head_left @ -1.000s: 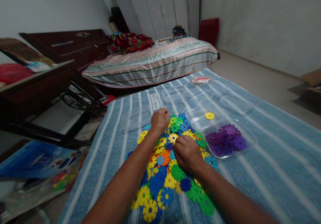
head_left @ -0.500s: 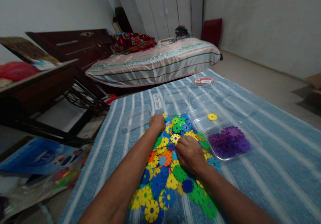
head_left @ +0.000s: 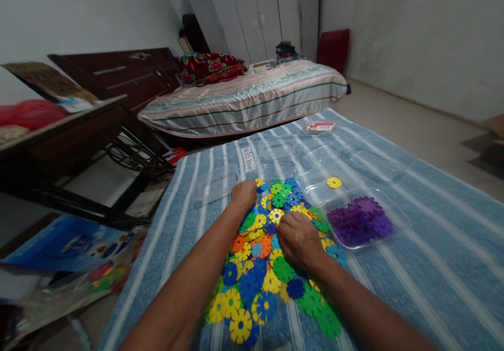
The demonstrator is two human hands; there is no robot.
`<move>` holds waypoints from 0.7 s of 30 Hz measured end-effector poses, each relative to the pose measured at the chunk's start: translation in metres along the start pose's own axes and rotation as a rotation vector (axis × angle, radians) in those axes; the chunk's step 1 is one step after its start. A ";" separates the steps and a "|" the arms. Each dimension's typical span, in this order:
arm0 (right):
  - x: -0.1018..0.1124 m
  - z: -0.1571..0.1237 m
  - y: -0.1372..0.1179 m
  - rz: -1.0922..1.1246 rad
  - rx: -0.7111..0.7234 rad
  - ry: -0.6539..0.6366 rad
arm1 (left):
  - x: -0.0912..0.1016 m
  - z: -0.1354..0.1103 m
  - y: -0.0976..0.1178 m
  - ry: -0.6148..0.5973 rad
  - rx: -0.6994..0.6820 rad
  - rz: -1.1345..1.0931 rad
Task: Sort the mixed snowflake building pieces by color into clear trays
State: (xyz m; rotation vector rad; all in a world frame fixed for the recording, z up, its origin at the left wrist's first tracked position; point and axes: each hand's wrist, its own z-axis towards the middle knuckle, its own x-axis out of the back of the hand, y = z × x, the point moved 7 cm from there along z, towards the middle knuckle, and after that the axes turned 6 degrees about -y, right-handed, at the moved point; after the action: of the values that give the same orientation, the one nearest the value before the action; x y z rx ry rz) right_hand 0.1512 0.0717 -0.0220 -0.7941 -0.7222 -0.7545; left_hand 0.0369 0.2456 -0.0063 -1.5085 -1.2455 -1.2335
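A heap of flat, flower-shaped plastic discs (head_left: 263, 267) in yellow, blue, green and orange lies on a blue striped blanket (head_left: 413, 267). My left hand (head_left: 244, 194) rests curled at the heap's far left edge, fingers tucked under. My right hand (head_left: 299, 238) presses down on the middle of the heap, fingers bent and hidden among the discs. A clear tray (head_left: 396, 215) to the right holds purple discs (head_left: 360, 222). A single yellow disc (head_left: 334, 182) lies in another clear tray behind it.
Several clear trays (head_left: 214, 185) lie on the blanket's far part, with a small red-and-white card (head_left: 319, 126). A striped mattress (head_left: 252, 99) lies beyond. A dark wooden table (head_left: 59, 141) and a blue toy box (head_left: 66, 243) stand at the left.
My left hand has dropped from above the pile to its far left edge. My right hand has stayed on the heap's middle. The view shifted slightly.
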 end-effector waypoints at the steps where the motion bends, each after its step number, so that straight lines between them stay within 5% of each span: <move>1: 0.000 0.000 0.000 0.003 -0.001 0.002 | 0.001 -0.002 -0.002 0.005 0.002 0.020; 11: 0.000 0.000 0.000 -0.005 0.003 -0.001 | 0.032 -0.031 0.003 0.090 -0.023 -0.003; 13: 0.001 0.000 0.000 -0.002 0.008 0.004 | 0.037 -0.038 0.022 0.044 -0.092 -0.268; 17: 0.000 -0.001 0.001 -0.009 0.003 0.013 | 0.037 -0.064 0.087 -0.230 -0.245 -0.944; 21: -0.003 -0.001 0.002 -0.032 -0.008 0.003 | 0.037 -0.085 0.146 -0.427 -0.419 -1.142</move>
State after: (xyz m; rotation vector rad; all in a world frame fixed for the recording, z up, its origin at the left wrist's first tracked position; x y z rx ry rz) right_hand 0.1517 0.0730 -0.0250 -0.7902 -0.7315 -0.7880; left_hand 0.1661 0.1428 0.0468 -1.3632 -2.4308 -2.0310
